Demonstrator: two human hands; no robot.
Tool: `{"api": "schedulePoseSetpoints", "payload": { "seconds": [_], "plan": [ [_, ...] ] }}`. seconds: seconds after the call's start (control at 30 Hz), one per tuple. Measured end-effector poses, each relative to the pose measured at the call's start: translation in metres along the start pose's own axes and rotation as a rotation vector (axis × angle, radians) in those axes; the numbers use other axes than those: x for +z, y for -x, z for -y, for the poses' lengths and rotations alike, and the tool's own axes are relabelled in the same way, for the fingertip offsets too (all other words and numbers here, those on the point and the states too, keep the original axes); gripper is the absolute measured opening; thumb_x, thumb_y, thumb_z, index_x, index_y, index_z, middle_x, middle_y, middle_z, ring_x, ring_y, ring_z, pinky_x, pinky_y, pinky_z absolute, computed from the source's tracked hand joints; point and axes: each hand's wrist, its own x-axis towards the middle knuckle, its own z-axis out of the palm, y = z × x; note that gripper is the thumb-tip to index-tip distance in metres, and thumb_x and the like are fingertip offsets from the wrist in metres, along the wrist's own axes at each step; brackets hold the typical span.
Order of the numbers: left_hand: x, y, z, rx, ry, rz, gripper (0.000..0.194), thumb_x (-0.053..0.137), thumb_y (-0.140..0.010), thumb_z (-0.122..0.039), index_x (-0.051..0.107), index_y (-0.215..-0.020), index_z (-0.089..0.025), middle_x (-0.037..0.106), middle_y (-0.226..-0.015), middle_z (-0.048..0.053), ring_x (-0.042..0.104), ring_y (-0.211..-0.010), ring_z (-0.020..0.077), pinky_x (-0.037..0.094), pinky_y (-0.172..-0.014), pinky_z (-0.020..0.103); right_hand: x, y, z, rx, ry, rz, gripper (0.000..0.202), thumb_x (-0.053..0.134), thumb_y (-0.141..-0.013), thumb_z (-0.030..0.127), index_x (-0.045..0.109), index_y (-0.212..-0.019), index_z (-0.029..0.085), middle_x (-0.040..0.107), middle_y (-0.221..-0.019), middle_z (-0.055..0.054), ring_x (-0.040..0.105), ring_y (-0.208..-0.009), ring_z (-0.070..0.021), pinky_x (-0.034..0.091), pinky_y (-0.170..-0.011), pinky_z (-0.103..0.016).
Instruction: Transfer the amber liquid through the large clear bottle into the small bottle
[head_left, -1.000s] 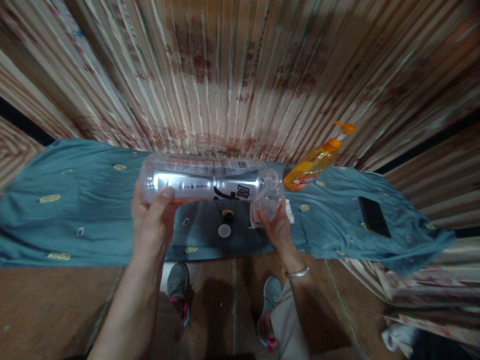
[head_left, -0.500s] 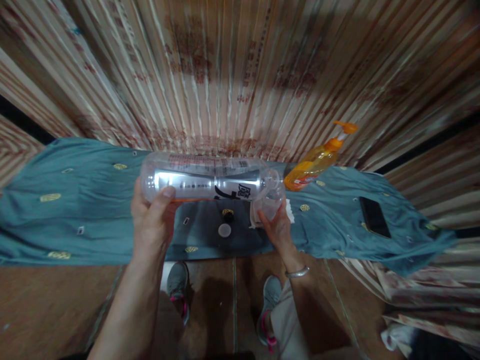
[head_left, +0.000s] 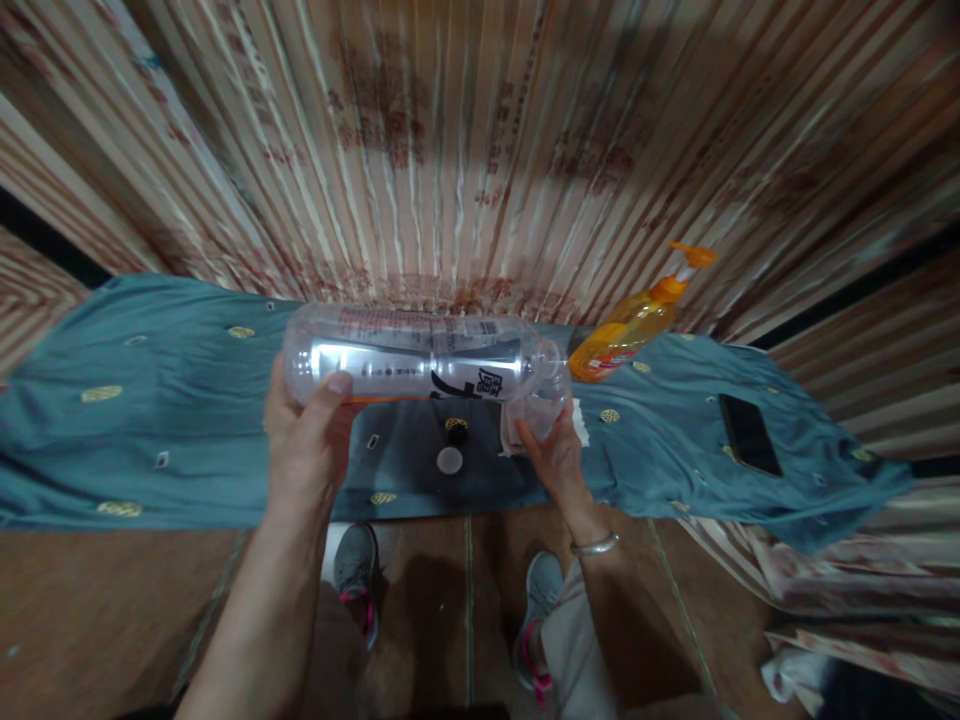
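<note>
A large clear bottle [head_left: 420, 355] with a silver label lies sideways in the air, its neck toward the right. My left hand [head_left: 311, 425] is wrapped round its base end, thumb on the near side. My right hand [head_left: 556, 450] grips a small clear container [head_left: 541, 408] just under the bottle's mouth. Behind that container, white tissue [head_left: 580, 422] shows on the teal cloth. A small black cap [head_left: 456, 432] and a round whitish disc [head_left: 449, 461] lie on the cloth below the bottle.
An orange pump bottle [head_left: 626, 333] stands right of the bottle's mouth. Farther right lies a black phone [head_left: 750, 434]. Teal cloth [head_left: 202, 420] covers the narrow table, with a pleated curtain [head_left: 465, 150] behind it. Two shoes [head_left: 356, 565] show on the floor below.
</note>
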Motion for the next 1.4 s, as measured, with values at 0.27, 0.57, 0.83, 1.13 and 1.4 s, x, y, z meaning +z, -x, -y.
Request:
{"api": "schedulePoseSetpoints", "payload": {
  "seconds": [0.27, 0.57, 0.83, 1.13, 1.4],
  "plan": [
    [-0.0016, -0.0009, 0.0007, 0.001, 0.035, 0.01, 0.051, 0.092, -0.054, -0.037, 0.068, -0.096, -0.02, 0.069, -0.084, 0.0, 0.068, -0.078, 0.0191, 0.061, -0.088, 0.052, -0.0031, -0.0002, 0.0038, 0.022, 0.0, 0.023, 0.085, 0.062, -0.084, 0.052, 0.031, -0.153, 0.012, 0.061, -0.14, -0.023, 0.061, -0.129, -0.0355, 0.052, -0.104, -0.058],
    [-0.0084, -0.0041, 0.0047, 0.016, 0.008, 0.055, 0.051, 0.09, -0.059, -0.039, 0.068, -0.102, -0.021, 0.069, -0.089, 0.001, 0.069, -0.079, 0.0197, 0.062, -0.087, 0.052, -0.0033, -0.0009, 0.0054, 0.001, -0.035, 0.017, 0.086, 0.062, -0.084, 0.052, 0.031, -0.152, 0.01, 0.057, -0.145, -0.024, 0.057, -0.134, -0.035, 0.049, -0.108, -0.058],
    [-0.0084, -0.0046, 0.0048, 0.019, 0.001, 0.061, 0.055, 0.091, -0.059, -0.04, 0.068, -0.106, -0.022, 0.068, -0.087, 0.0, 0.071, -0.084, 0.0221, 0.062, -0.089, 0.054, -0.003, -0.0009, 0.0051, 0.026, -0.028, 0.023, 0.088, 0.064, -0.082, 0.049, 0.03, -0.154, 0.01, 0.058, -0.145, -0.023, 0.057, -0.134, -0.035, 0.049, -0.109, -0.057],
    [-0.0045, -0.0028, 0.0014, -0.005, 0.034, 0.018, 0.055, 0.094, -0.053, -0.038, 0.069, -0.099, -0.021, 0.07, -0.087, 0.0, 0.071, -0.08, 0.0204, 0.063, -0.087, 0.051, -0.0023, -0.0008, 0.0044, 0.012, 0.0, 0.015, 0.086, 0.06, -0.083, 0.051, 0.03, -0.154, 0.012, 0.056, -0.147, -0.023, 0.056, -0.136, -0.0355, 0.05, -0.108, -0.059],
    [-0.0066, -0.0036, 0.0019, 0.005, 0.029, 0.028, 0.054, 0.094, -0.053, -0.039, 0.07, -0.099, -0.022, 0.071, -0.088, 0.001, 0.07, -0.08, 0.02, 0.062, -0.087, 0.053, -0.0029, -0.0011, 0.0054, 0.007, 0.0, 0.017, 0.084, 0.06, -0.084, 0.05, 0.031, -0.154, 0.016, 0.057, -0.146, -0.02, 0.058, -0.133, -0.0341, 0.052, -0.106, -0.055]
  ]
}}
